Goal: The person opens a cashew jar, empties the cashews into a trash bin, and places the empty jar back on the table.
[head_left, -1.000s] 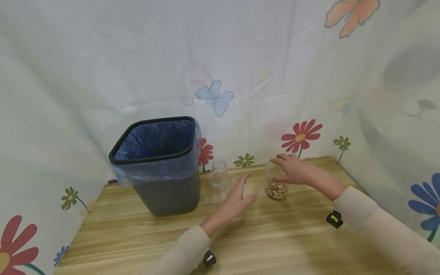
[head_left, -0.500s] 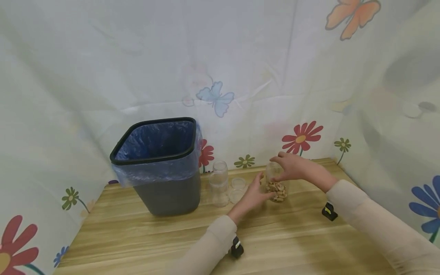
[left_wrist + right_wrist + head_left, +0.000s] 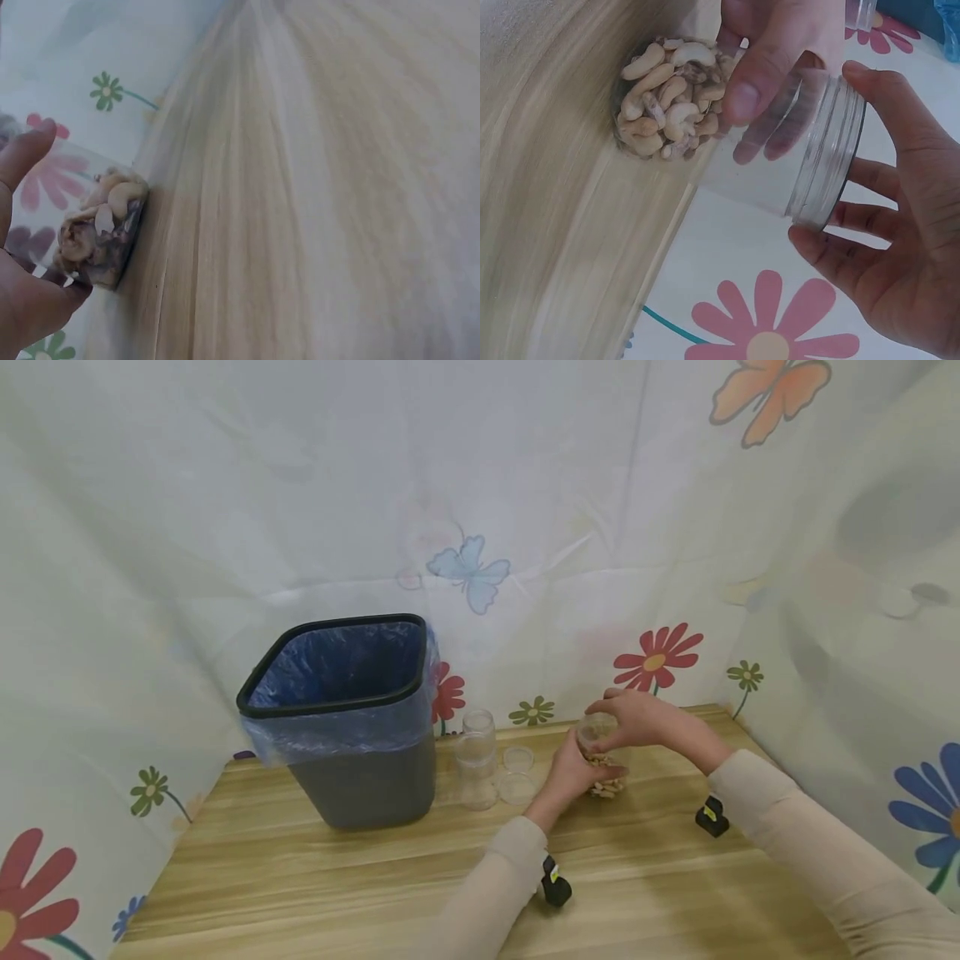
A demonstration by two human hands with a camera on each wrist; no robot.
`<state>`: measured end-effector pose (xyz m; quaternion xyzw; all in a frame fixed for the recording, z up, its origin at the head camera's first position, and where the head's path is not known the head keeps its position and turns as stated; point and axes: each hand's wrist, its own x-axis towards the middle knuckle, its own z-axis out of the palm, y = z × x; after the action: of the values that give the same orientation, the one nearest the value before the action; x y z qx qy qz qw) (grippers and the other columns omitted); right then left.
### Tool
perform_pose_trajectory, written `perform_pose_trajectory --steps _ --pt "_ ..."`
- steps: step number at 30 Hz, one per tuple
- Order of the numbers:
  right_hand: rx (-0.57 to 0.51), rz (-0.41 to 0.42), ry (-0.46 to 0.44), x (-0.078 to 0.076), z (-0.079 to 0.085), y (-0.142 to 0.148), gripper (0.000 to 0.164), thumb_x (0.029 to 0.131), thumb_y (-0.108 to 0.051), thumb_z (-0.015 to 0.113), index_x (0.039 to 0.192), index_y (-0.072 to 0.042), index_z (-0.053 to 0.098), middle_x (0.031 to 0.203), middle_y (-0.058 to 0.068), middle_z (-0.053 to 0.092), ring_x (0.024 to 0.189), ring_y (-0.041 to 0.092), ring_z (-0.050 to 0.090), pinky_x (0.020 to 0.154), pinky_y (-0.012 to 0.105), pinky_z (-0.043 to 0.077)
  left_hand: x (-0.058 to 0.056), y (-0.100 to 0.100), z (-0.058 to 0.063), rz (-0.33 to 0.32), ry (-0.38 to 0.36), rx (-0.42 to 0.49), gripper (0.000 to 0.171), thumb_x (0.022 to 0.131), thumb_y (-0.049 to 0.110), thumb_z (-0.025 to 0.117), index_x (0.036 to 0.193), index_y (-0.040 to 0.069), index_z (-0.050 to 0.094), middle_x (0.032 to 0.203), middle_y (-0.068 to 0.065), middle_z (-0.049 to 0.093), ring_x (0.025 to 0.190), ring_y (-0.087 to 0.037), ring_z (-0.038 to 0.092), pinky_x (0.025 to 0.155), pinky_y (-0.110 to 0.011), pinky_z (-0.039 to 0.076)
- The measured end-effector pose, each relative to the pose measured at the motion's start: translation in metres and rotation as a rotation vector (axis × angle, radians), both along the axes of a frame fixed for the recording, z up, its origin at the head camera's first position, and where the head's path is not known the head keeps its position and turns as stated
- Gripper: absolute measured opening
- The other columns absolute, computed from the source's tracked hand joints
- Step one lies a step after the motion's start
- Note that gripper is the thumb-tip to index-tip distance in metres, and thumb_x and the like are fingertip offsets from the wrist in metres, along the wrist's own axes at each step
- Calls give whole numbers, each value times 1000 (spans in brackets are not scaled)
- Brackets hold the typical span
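A clear jar point(image 3: 742, 172) with cashews point(image 3: 667, 105) in its lower part stands on the wooden table, toward the back right. My left hand point(image 3: 568, 774) is wrapped round the jar's body, thumb on the near side, as the right wrist view also shows. With thumb and fingers spread round the ribbed top end, my right hand point(image 3: 641, 720) grips the jar from the other side. In the left wrist view the cashews show through the wall beyond the fingers of the left hand point(image 3: 34, 300). Part of the jar is hidden behind both hands in the head view.
Left of the jar, two clear round lids point(image 3: 517, 787) lie flat on the table point(image 3: 360, 885). Beside them stand clear jars point(image 3: 477, 777), close to a grey bin point(image 3: 367, 789) with a blue liner. A flowered curtain point(image 3: 540, 635) backs the table.
My left hand has moved right and closed round the jar's body, uncovering the lids. The right hand stays at the jar's top, and the top now leans slightly toward me.
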<state>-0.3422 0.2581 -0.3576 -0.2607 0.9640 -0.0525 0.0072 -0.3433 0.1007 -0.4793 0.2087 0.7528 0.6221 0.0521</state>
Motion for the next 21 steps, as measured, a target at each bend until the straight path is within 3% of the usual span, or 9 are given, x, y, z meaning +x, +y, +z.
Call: perform_pose_trajectory --steps 5,8,12,21 --pt "-39 21 -52 0 -1 4 67 85 -44 80 138 -7 63 123 19 58 93 25 62 79 43 55 -3 -2 -3 15 21 -46 76 78 34 90 143 25 52 125 12 63 113 -8 61 95 -35 51" --pt "-77 39 -98 -2 2 4 68 85 -42 81 141 -8 61 124 19 55 92 23 59 77 41 54 -4 -4 -3 29 31 -78 76 77 37 91 142 25 54 124 12 64 113 -9 61 95 -37 51" --pt "-103 83 -172 -4 8 4 65 84 -31 83 142 -12 61 129 17 52 104 29 58 85 45 52 -4 -5 -4 66 20 -98 78 76 36 92 142 19 54 124 6 65 112 -12 62 95 -39 52" --pt "-10 249 -282 -9 18 3 71 80 -14 88 144 -14 59 143 18 49 126 40 51 98 53 50 -3 -5 -7 71 27 -130 79 75 32 93 142 16 55 126 3 64 110 -13 62 93 -36 52"
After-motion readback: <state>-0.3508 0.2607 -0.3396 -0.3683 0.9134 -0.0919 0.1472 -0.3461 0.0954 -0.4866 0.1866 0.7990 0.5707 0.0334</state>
